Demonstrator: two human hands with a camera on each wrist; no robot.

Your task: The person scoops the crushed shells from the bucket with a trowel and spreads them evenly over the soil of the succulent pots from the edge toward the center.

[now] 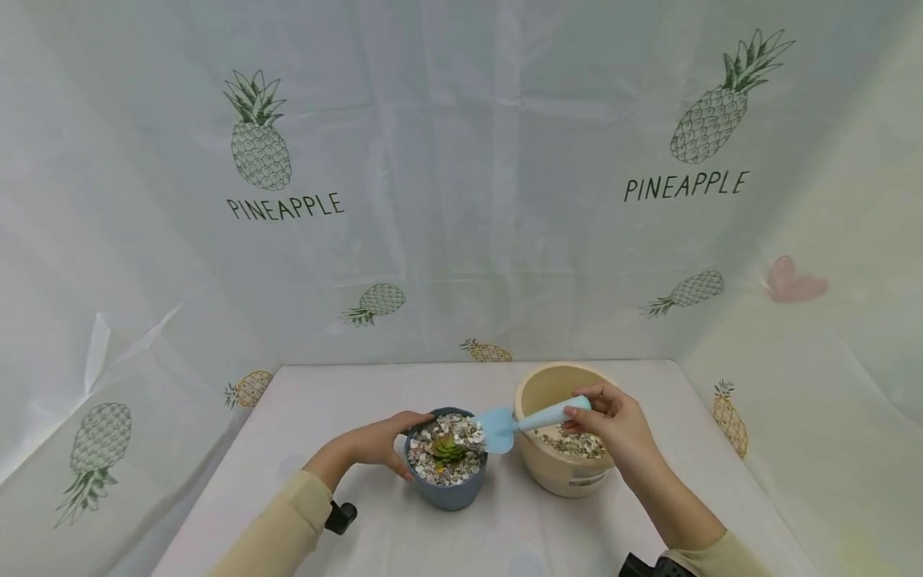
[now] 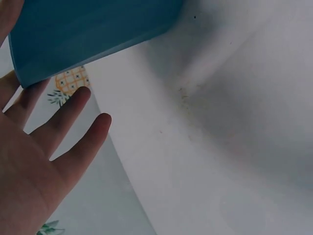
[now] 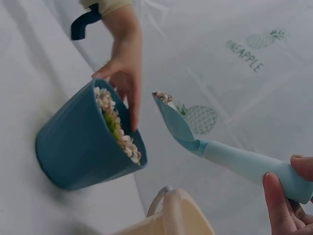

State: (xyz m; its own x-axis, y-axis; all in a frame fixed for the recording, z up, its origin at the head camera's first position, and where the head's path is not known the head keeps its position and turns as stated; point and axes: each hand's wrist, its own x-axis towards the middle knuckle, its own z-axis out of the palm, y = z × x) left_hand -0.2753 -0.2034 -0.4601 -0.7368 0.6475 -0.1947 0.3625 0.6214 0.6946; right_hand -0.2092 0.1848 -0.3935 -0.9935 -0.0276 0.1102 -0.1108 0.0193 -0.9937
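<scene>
My left hand (image 1: 380, 441) grips the blue-grey flower pot (image 1: 453, 495) from its left side, at the rim. Pale pebbles (image 1: 437, 473) fill the pot around a small green succulent (image 1: 449, 450). In the left wrist view two fingers (image 2: 80, 139) stretch out free below the pot wall. My right hand (image 1: 614, 417) holds a light blue trowel (image 3: 244, 161) by the end of its handle. Its scoop points left, tilted over the pot's right rim, with some pebbles (image 3: 163, 96) at the tip.
A cream bucket (image 1: 551, 471) stands right of the pot, beneath my right hand, with more pebbles (image 1: 580, 445) in it. A white tabletop (image 1: 346, 401) lies under both containers. Behind and at the sides hang pale sheets (image 1: 461, 200) printed with pineapples.
</scene>
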